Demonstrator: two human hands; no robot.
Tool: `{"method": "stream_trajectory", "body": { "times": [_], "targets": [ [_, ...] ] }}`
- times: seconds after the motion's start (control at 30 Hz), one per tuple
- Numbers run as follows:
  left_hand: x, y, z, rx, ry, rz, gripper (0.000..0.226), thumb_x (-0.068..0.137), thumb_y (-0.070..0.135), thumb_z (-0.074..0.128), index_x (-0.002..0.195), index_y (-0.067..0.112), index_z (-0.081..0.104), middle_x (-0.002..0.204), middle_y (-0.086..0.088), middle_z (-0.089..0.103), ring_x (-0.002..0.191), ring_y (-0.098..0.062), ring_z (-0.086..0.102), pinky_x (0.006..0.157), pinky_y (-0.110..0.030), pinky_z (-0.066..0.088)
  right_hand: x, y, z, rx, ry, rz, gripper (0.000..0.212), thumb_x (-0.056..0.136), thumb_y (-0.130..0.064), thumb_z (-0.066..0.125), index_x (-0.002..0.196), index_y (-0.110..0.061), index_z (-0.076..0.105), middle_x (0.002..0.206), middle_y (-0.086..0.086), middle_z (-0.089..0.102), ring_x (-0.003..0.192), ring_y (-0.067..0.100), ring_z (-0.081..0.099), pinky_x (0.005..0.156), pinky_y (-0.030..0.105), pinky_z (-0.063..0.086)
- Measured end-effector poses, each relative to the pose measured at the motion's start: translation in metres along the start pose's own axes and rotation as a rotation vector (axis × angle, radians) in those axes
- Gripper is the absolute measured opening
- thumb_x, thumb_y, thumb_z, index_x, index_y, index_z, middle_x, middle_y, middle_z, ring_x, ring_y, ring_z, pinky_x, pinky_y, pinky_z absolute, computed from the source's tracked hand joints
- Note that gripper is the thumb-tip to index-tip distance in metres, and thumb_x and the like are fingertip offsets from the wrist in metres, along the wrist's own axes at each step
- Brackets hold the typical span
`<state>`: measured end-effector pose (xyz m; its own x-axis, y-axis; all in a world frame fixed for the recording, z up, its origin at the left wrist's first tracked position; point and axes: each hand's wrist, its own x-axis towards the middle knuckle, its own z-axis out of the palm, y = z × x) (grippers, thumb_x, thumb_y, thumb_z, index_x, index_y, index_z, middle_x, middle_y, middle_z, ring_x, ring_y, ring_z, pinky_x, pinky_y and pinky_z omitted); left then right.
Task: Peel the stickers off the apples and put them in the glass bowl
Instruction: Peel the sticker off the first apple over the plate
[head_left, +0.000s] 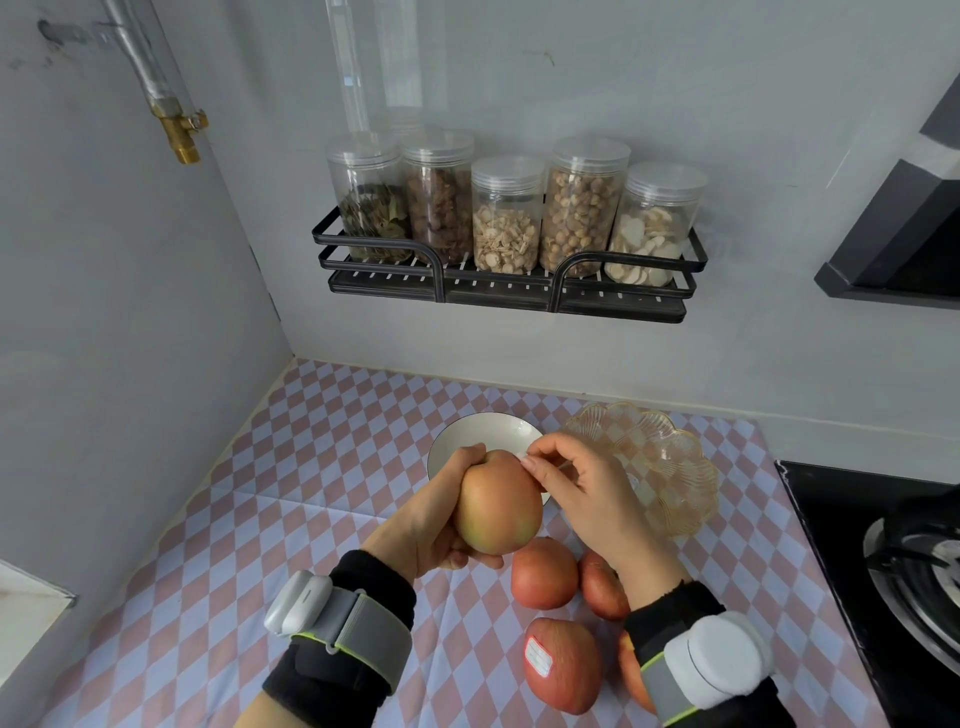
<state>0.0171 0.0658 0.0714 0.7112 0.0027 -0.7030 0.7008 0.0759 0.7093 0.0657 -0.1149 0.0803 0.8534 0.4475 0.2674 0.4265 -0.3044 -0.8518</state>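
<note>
Okay, head view: looks down at a counter corner.
left hand (436, 525): fingers curled round a yellow-red apple (498, 504), gripping it from the left and below, lifted off the counter.
right hand (587, 488): thumb and forefinger pinch a small white sticker (522, 457) at the apple's upper right side; other fingers loosely curled.
sticker detail: mostly covered by the fingertips, can't tell how much is stuck down.
held apple position: in the air, in front of a round white ceramic bowl (483, 428), left of the glass bowl.
ribbed amber-tinted glass bowl (691, 478): scalloped rim, sits on the cloth, partly behind the right hand, just right of the white bowl.
red apples on the cloth: four, clustered below the hands.
far pair: first red apple (544, 573) and second red apple (602, 587), side by side.
near apple: third red apple (563, 665), white rectangular label (538, 656) facing up.
fourth red apple (634, 675): mostly hidden by the right wrist.
pink-and-lilac diamond-check cloth (311, 467): covers the counter.
wrists: black cuffs, one grey strapped sensor (311, 608) on the left, another grey sensor (711, 660) on the right.
wall: black metal rack (509, 291) carrying five clear lidded jars (506, 213) of dried goods.
right edge: black gas hob (909, 561), burner partly in frame.
</note>
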Motion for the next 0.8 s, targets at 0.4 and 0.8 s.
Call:
{"method": "stream_trajectory", "body": {
  "times": [0.4,0.8],
  "targets": [
    [-0.0041,-0.0005,0.0013,-0.026,-0.013,0.074,0.074,0.088,0.071,0.043,0.123,0.008,0.059,0.087,-0.024,0.075,0.060,-0.034,0.072,0.044,-0.024,0.033,0.0000,-0.0012,0.0013,0.110,0.022,0.057,0.014,0.097,-0.012,0.058,0.085,-0.008,0.064,0.075,-0.006,0.064,0.069,0.001,0.062,0.067,0.010,0.047],
    [-0.0037,-0.0069,-0.0003,-0.091,0.022,0.230,0.071,0.064,0.064,0.070,0.118,0.019,0.063,0.100,-0.011,0.067,0.065,-0.021,0.070,0.054,-0.028,0.055,-0.0017,0.0082,0.0009,0.423,0.107,0.197,0.033,0.097,-0.039,0.045,0.090,-0.016,0.068,0.090,0.005,0.071,0.090,0.025,0.069,0.079,0.031,0.058]
  ]
}}
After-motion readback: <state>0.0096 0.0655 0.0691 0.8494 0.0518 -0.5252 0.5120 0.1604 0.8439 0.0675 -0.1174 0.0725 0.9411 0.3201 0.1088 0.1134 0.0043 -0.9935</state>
